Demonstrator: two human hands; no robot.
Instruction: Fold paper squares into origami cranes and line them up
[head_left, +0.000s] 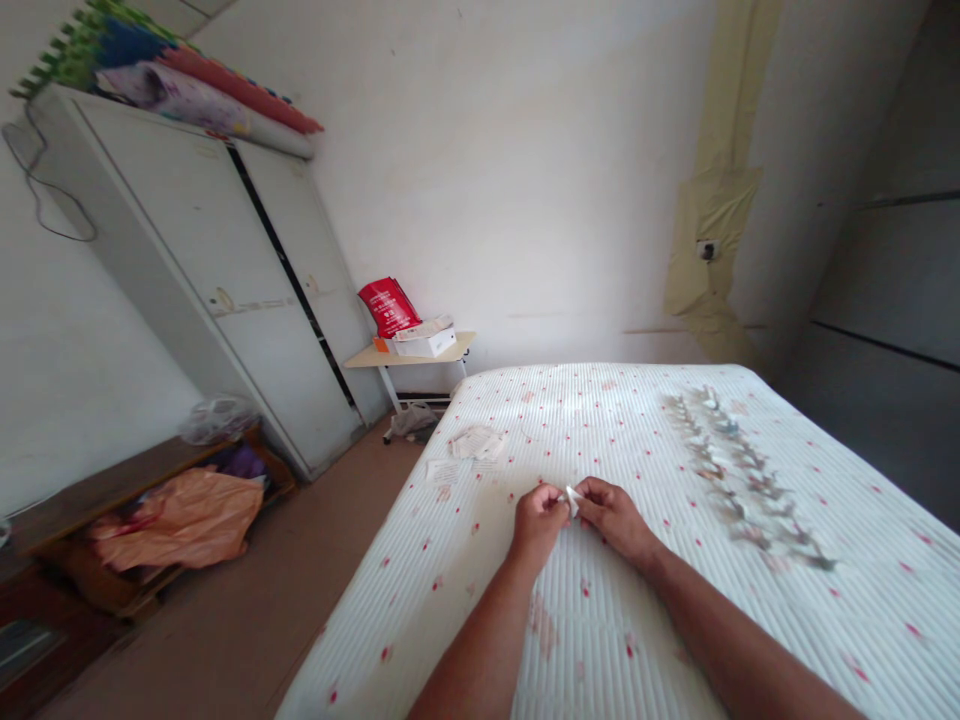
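Observation:
My left hand [541, 518] and my right hand [609, 512] meet over the middle of the bed, fingertips pinched. Between them is a small folded piece of white paper [573, 500], gripped from both sides and partly hidden by the fingers. To the left lies a pile of white paper sheets [477, 442], with a printed sheet [444, 471] beside it. On the right, several small pointed figures [757, 480], seemingly folded from paper, stand in slanting rows; blur hides their detail.
A ribbed white mattress [600, 620] with red spots lies under my hands. Beyond its far left corner, a small table [367, 356] carries a red bag [390, 306] and a white box [427, 342]. A grey cabinet [202, 260] and a low wooden bench [82, 500] stand at left.

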